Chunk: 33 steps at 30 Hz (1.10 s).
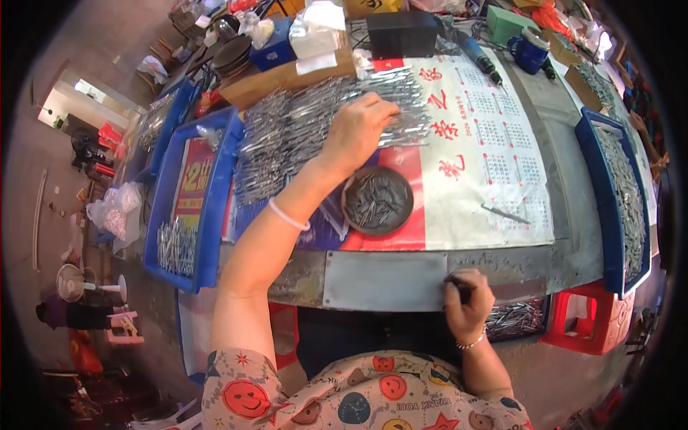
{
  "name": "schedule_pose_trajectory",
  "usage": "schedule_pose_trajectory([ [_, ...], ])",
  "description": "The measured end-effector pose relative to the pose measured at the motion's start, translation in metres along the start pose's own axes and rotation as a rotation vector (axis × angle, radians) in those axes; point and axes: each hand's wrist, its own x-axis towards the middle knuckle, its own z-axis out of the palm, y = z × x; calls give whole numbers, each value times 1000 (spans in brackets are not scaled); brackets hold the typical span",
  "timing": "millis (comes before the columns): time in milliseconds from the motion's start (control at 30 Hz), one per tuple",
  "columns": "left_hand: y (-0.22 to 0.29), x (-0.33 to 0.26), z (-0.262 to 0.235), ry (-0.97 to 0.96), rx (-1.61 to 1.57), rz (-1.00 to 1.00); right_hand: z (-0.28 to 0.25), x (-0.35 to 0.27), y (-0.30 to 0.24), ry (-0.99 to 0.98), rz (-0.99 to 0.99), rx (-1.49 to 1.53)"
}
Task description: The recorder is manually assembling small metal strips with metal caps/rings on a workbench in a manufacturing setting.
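My left hand [358, 129] reaches over a wide heap of slim silvery metal rods [279, 143]. Its fingers are pinched together at the heap's right part, among the rod ends. Whether a rod is between the fingertips is too small to tell. Just below that hand stands a round brown bowl [347, 215] holding short dark metal pieces [376, 204]. At the table's front edge my right hand [469, 304] is closed, with something dark showing within the curled fingers. It is beside the right end of a flat grey metal plate [383, 279].
A printed calendar sheet [494, 172] covers the tabletop, with one slim metal piece [505, 213] lying on it. Blue trays [209, 251] stand at left and a blue tray [609, 265] at right. A cardboard strip [287, 80], black box [403, 36] and blue mug [530, 51] are behind. A red stool [591, 315] stands below.
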Motion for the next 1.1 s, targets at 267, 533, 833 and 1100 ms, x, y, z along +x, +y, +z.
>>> schedule_pose_trajectory([
  [267,-71,60,53,-137,139,1,-7,8,-2,-65,-108,9],
  [533,-85,49,51,-118,112,34,-3,13,-2,-109,-132,22],
  [833,6,-86,-90,-254,-144,-303,2,8,1,-94,-79,-24],
  [1100,37,-238,-147,-225,-27,-556,-3,-19,14,-98,98,-125],
])
